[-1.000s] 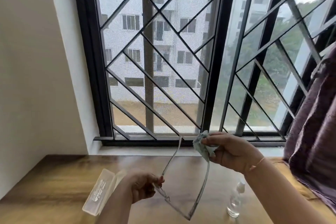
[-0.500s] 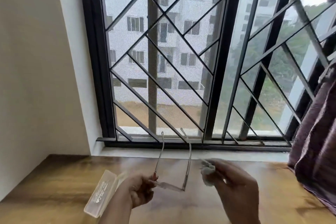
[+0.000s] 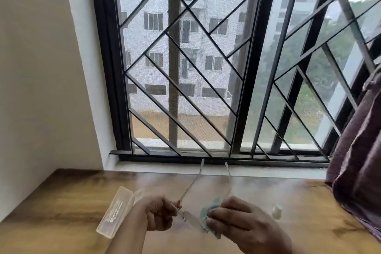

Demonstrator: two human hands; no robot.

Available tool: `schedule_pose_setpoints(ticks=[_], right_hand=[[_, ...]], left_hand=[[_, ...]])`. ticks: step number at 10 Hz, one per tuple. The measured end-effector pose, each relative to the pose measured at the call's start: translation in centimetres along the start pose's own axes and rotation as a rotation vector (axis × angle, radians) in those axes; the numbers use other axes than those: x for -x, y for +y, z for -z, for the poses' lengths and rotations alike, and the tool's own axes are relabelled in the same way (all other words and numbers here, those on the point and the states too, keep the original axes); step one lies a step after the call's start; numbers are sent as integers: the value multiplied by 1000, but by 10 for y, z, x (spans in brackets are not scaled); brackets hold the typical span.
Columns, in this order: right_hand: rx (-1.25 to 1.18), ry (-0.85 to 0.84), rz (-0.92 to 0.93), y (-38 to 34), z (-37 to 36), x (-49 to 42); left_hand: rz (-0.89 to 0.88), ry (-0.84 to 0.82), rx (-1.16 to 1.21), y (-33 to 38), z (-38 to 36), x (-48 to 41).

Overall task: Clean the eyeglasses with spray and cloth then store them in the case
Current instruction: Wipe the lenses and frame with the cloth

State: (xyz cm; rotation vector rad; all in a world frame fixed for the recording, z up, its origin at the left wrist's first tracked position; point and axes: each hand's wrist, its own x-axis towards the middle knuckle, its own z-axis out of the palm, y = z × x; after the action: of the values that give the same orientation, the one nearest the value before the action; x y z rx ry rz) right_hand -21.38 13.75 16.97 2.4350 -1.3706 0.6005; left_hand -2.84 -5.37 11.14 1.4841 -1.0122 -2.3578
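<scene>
Pale green cloth [image 3: 208, 210], clear eyeglasses [image 3: 191, 219], translucent case [image 3: 115, 211], brown wood-grain table [image 3: 61, 202], purple curtain [image 3: 358, 161], black diamond-pattern grille [image 3: 185, 68].

You're in home room: wooden table [image 3: 61, 202] against barred window [image 3: 185, 88], purple curtain [image 3: 358, 161] at your right, plain wall [image 3: 37, 88] left, apartment block [image 3: 214, 62] outside.
</scene>
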Motion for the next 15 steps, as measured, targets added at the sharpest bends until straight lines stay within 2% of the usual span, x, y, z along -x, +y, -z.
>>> schedule_pose_setpoints(ticks=[2, 4, 5, 6, 7, 8, 9, 10, 11, 12, 13, 14, 15], right_hand=[[139, 190, 185, 17, 18, -23], [58, 261, 29, 28, 34, -21], [100, 267, -50, 41, 39, -21], [88, 403, -173, 40, 44, -21], [3, 526, -136, 15, 60, -27], [-58, 420, 19, -25, 47, -33], [-208, 249, -212, -53, 43, -37], [-249, 93, -161, -53, 24, -43], [88, 386, -258, -45, 2, -38], [-8, 180, -164, -44, 14, -32], [98, 249, -17, -28, 37, -27], [104, 295, 33, -10, 34, -23], [89, 268, -9, 6, 37, -16]], left_hand=[[57, -29, -49, -1, 1, 0], [77, -64, -91, -1, 5, -2], [79, -72, -111, 0, 2, 1], [88, -45, -135, 3, 0, 4], [95, -40, -187, 6, 3, 2], [103, -35, -224, 9, 0, 5], [84, -44, -207, 7, -1, 5], [82, -43, -210, 6, -3, 3], [101, -47, -201, 7, 0, 0], [111, -75, -151, 7, 2, 0], [116, -68, -162, 9, 2, 3], [122, -95, -163, 9, 1, 7], [126, -110, -145, 10, 1, 8]])
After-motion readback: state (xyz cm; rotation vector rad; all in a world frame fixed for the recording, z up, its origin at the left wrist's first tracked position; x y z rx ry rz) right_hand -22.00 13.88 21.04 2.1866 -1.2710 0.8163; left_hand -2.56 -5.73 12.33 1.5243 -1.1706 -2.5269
